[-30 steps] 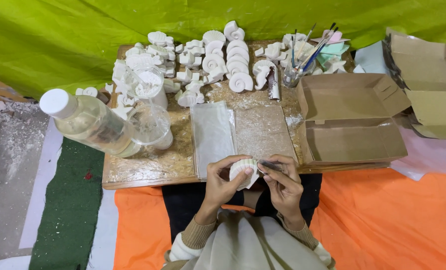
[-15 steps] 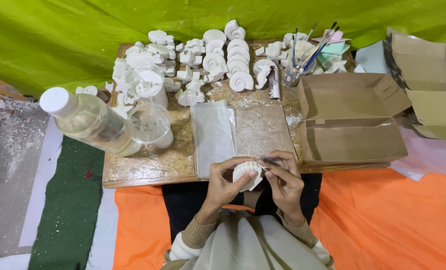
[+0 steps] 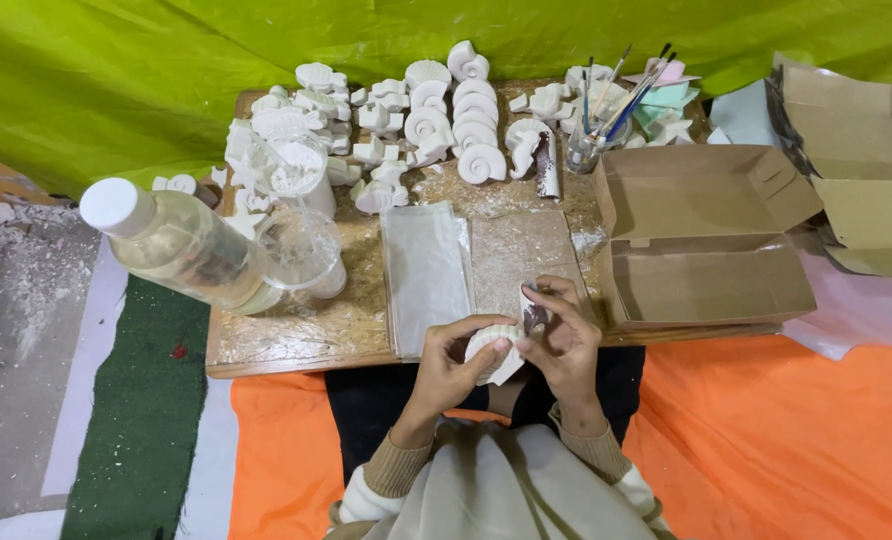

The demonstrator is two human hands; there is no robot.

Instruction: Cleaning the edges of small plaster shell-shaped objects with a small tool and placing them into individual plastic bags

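A: What do the two hands hold?

B: The left hand point(image 3: 453, 368) has its fingers curled around a white shell-shaped plaster cast point(image 3: 493, 345), with the thumb over the ribbed top. The right hand point(image 3: 564, 340) is touching the same cast from the 3 o'clock side; its fingers are bent close together and pinch a small dark, shiny piece point(image 3: 534, 317) — I cannot tell what this piece is. A bit of white paper or cloth point(image 3: 511, 370) shows under the cast.

A: And where is the cast?

B: At about 6 o'clock of the low wooden desk point(image 3: 296, 335), just over its near edge, above the person's lap.

A: What lies about it?

B: Directly at 12 o'clock from the hands, two flat clear plastic sheets point(image 3: 426, 270) lie side by side on the desk. Farther at 12 o'clock stand many white plaster shell casts point(image 3: 466, 125) in rows. At 10 o'clock a clear plastic bottle with a white cap point(image 3: 181, 245) lies tilted, beside a clear cup point(image 3: 306, 250). At 2 o'clock an open brown cardboard box point(image 3: 706, 235) rests on the desk's right end, and behind it a glass jar of brushes point(image 3: 591, 140). An orange cloth point(image 3: 766, 440) covers the floor — a green sheet point(image 3: 116, 80) hangs behind.
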